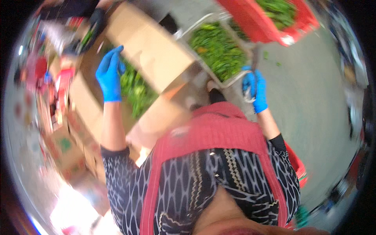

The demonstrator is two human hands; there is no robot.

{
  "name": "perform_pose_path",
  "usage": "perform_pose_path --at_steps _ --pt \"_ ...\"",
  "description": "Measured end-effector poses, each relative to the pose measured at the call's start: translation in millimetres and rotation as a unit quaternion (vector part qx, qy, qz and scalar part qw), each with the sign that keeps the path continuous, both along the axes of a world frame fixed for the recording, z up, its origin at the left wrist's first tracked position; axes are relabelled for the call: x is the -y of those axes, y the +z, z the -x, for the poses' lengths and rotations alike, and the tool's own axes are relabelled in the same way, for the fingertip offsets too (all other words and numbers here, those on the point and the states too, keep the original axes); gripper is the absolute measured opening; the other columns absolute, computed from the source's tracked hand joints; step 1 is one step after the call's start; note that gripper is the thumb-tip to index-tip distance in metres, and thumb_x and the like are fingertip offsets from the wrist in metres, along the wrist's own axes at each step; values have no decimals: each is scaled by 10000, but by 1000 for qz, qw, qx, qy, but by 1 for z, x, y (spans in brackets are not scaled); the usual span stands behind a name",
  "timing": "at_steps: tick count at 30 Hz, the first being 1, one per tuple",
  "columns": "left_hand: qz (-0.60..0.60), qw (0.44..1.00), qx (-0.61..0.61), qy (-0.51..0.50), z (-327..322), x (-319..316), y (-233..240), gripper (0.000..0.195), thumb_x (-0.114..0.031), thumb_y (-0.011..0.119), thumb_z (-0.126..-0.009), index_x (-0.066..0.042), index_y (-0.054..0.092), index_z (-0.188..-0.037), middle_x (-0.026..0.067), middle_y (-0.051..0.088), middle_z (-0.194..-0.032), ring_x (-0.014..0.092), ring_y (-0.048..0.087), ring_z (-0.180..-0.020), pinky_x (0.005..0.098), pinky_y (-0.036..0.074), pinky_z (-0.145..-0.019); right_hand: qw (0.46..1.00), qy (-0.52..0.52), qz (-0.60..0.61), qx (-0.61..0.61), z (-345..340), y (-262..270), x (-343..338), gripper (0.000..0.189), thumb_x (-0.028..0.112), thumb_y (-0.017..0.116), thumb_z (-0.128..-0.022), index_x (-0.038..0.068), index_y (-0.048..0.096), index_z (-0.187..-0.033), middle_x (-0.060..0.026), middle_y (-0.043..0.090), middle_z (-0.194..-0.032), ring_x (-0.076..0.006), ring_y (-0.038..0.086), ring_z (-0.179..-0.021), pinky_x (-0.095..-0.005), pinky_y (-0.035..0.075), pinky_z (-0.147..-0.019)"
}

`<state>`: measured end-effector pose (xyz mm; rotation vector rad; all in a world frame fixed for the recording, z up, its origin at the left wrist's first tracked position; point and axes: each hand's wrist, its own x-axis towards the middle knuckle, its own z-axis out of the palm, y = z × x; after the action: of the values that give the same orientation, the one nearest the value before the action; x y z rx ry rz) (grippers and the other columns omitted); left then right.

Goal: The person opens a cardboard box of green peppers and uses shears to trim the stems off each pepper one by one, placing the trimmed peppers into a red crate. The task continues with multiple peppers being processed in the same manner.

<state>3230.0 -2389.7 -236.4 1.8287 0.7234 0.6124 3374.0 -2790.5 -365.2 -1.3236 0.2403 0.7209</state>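
Observation:
My left hand, in a blue glove, is above an open cardboard box with its flaps spread. Its fingers are bent, with a gap to the thumb and nothing visible between them. Inside the box lie long green vegetables, apparently peppers. My right hand, also blue-gloved, is closed around the handles of a pair of scissors, blurred, its dark blades pointing away from me. Just left of that hand, a pale-rimmed crate on the floor holds many small green pieces.
A red plastic crate with green vegetables stands at the top right. Another person's dark glove is at the box's far left. Printed cardboard boxes are at lower left. A red container is beside my right side. Green scraps lie on the floor.

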Motion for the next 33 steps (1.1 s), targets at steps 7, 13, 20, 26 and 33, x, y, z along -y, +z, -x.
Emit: perform_pose_path --at_steps 7,13,20,26,33 --pt "2 898 -389 -204 197 -79 -59 306 -183 612 -855 -47 660 -1124 146 692 -1007 231 664 -899 349 511 -778 985 96 -45 137 52 43 -104 280 33 517 -926 -1 548 -1203 15 475 -647 -59 417 -497 -213 325 -437" --pt "-143 805 -450 -359 189 -57 -138 540 -239 705 -783 -70 528 -1264 207 593 -1148 375 570 -1073 441 469 -912 978 132 13 158 77 54 -123 305 50 540 -928 -1 539 -1229 30 471 -663 -45 414 -517 -194 310 -450" --pt "-137 848 -403 -316 164 -71 -137 524 -320 690 -828 -57 553 -1260 203 583 -1195 359 568 -1094 420 457 -937 974 113 83 177 82 49 -86 318 85 536 -928 -29 530 -1225 9 497 -678 -55 441 -530 -196 329 -463" --pt "-44 911 -275 -304 142 -77 -128 579 -331 691 -816 -77 517 -1307 163 596 -1204 294 580 -1096 385 461 -940 981 76 49 173 78 42 -89 297 75 559 -937 12 546 -1227 29 496 -675 -42 439 -531 -195 329 -466" --pt "-167 837 -394 -340 134 -10 -170 627 -386 720 -741 -85 560 -1267 205 616 -1166 337 615 -1027 411 476 -917 976 117 35 179 75 51 -99 302 84 571 -931 22 562 -1227 39 494 -683 -39 434 -538 -192 319 -465"
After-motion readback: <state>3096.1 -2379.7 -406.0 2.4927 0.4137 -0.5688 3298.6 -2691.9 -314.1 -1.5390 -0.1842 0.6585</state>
